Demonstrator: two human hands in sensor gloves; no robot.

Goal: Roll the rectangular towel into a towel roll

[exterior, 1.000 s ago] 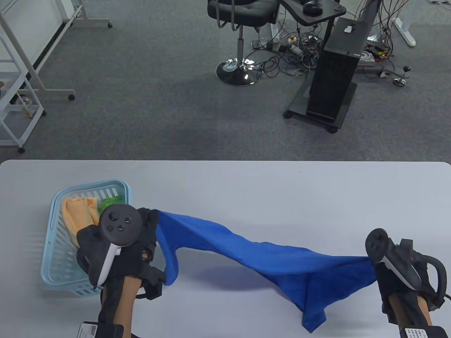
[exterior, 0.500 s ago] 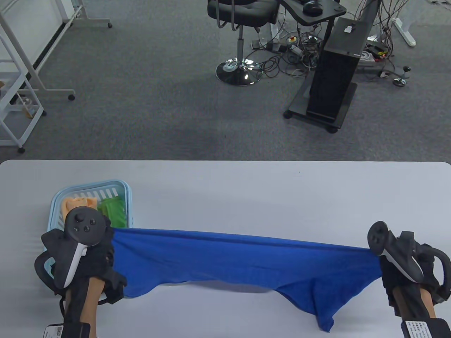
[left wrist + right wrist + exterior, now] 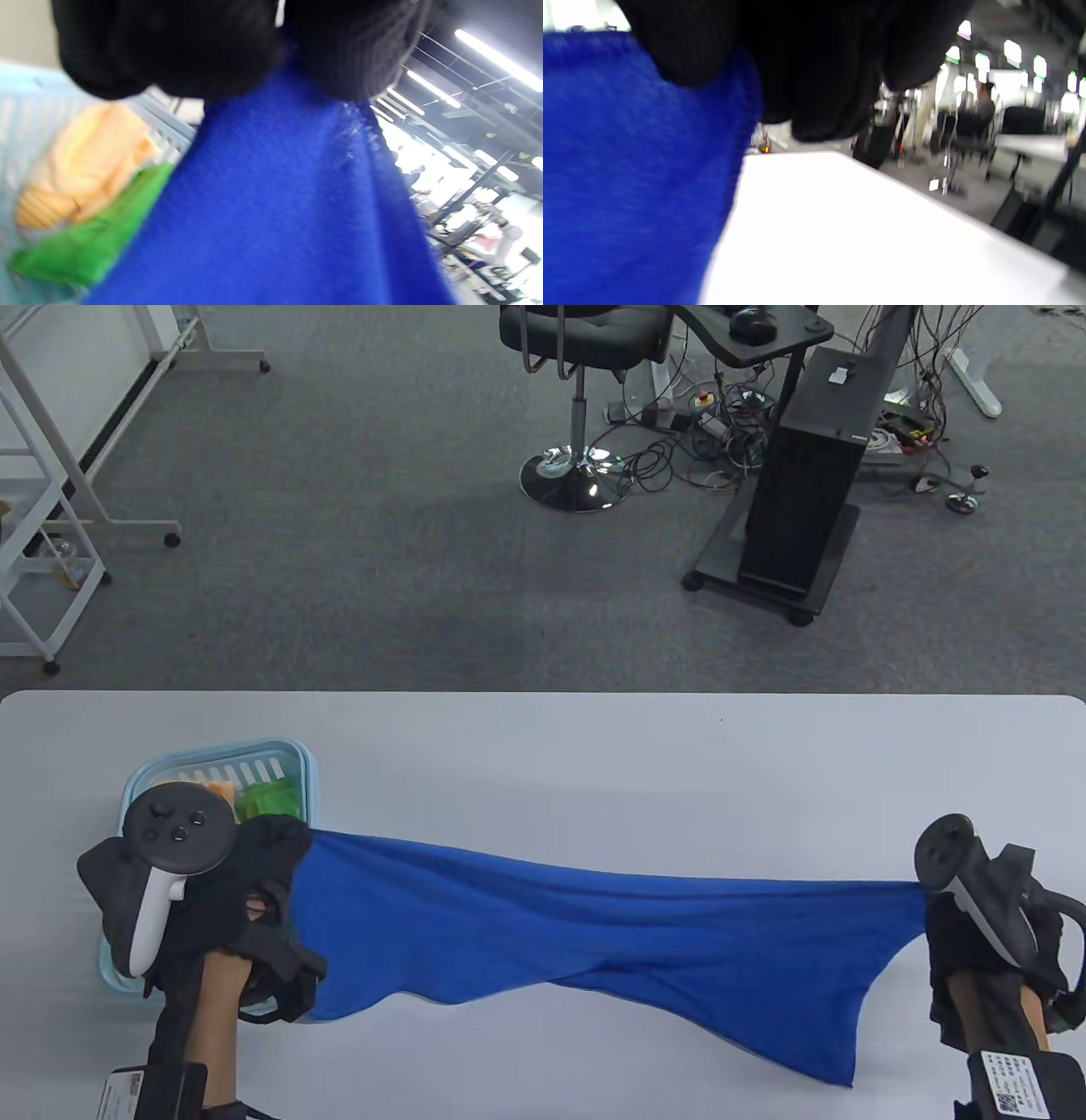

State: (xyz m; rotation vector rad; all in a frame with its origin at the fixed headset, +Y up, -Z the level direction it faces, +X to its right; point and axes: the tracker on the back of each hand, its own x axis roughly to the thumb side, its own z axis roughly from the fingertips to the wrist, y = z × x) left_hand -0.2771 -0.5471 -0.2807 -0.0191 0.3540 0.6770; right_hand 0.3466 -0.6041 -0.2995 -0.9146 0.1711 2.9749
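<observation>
A soft blue rectangular cloth towel (image 3: pixel 594 933) is held stretched above the grey table (image 3: pixel 594 763), gripped at its ends by the gloved left hand (image 3: pixel 246 891) and right hand (image 3: pixel 976 933), fingers clamped on the fabric. Judged light and limp, it sags unevenly; corners are best pinched.

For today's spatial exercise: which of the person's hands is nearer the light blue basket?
Left. The left hand is over the light blue basket; the right hand grips the blue towel at the table's far side.

Light-blue basket (image 3: pixel 284 752) with orange cloth (image 3: pixel 91 156) and green cloth (image 3: pixel 270 799).
</observation>
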